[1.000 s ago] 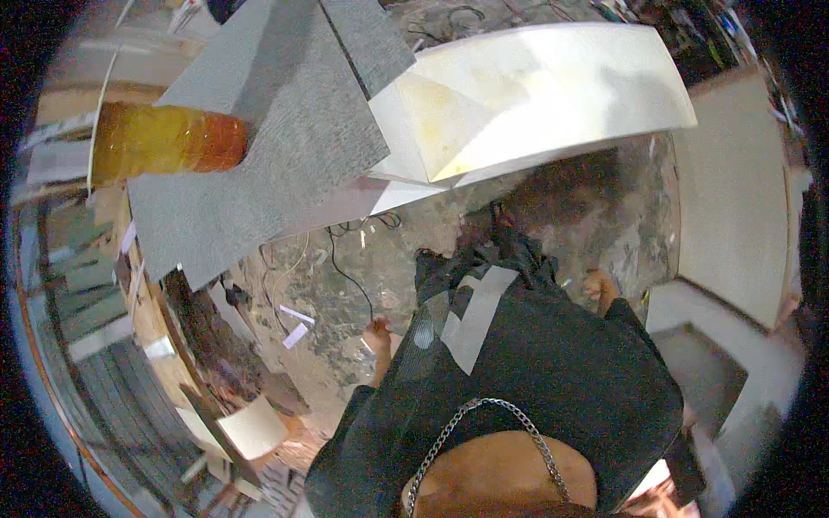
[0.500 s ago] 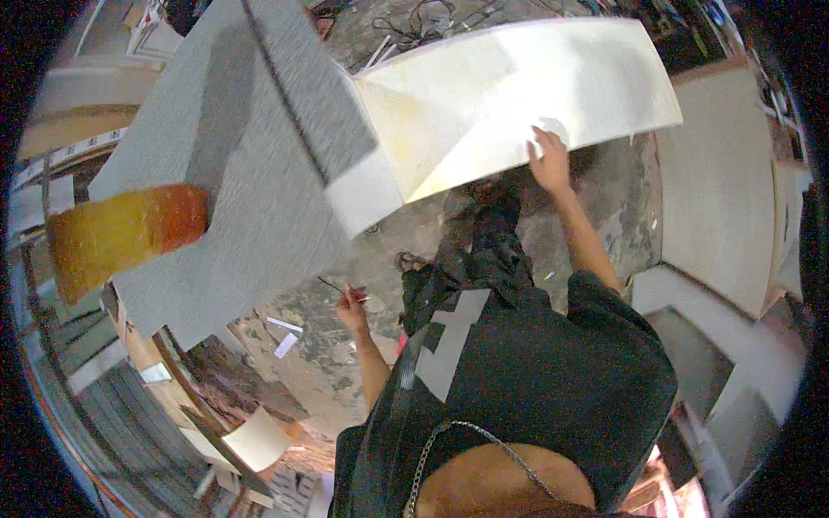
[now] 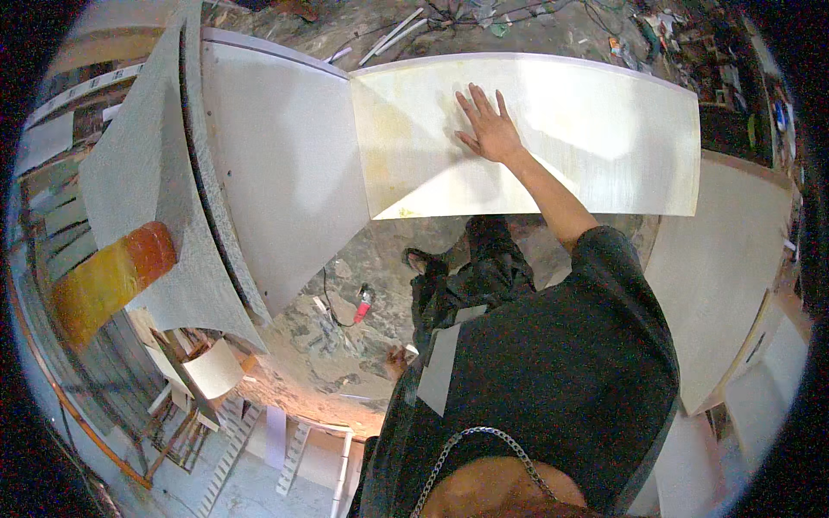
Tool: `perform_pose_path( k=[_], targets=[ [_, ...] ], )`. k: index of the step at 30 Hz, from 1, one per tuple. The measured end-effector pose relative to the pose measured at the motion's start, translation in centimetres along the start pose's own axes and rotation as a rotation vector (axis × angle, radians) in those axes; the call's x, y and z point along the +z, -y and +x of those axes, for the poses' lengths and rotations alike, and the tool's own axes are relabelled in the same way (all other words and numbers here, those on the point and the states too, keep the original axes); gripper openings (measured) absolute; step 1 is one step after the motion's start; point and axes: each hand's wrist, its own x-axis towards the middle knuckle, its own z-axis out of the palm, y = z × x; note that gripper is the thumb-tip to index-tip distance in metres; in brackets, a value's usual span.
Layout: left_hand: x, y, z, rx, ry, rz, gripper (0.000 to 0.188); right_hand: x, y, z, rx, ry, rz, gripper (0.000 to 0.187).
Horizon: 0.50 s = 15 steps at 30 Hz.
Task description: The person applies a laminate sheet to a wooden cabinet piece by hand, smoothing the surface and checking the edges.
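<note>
A long cream-coloured panel [image 3: 604,173] stretches across in front of me. My right hand [image 3: 490,134] lies on its face with the fingers spread. On the left the panel meets a pale grey-white board [image 3: 285,155] at a corner. Low beside my body is my left hand [image 3: 397,359], partly hidden by my shirt. Its fingers are bent around a small white thing [image 3: 412,350], too small to name. On the floor ahead of that hand lies a red tool [image 3: 363,305] with a dark cord.
Left of the board stands a grey textured panel [image 3: 138,164] with a dark groove and a yellow-orange patch [image 3: 117,276]. Another pale board [image 3: 721,259] leans at the right. Cables and white strips [image 3: 393,36] litter the far floor.
My right hand has gone from the cream panel's lower edge onto its face, further left. My left hand has drawn back toward my body. The view has shifted, uncovering the grey-white board and red tool.
</note>
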Motion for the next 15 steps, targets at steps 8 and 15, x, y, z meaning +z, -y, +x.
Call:
perform_pose_path(
  k=[8,15],
  targets=[
    [3.6,-2.4,-2.7,-0.036,0.031,-0.309,0.051,1.0,-0.7,0.6,-0.028,0.118,-0.027,0.081],
    [5.7,-5.3,-2.5,0.224,-0.024,-0.043,0.052,1.1,-0.2,0.7,-0.052,0.172,-0.065,0.091]
  ],
)
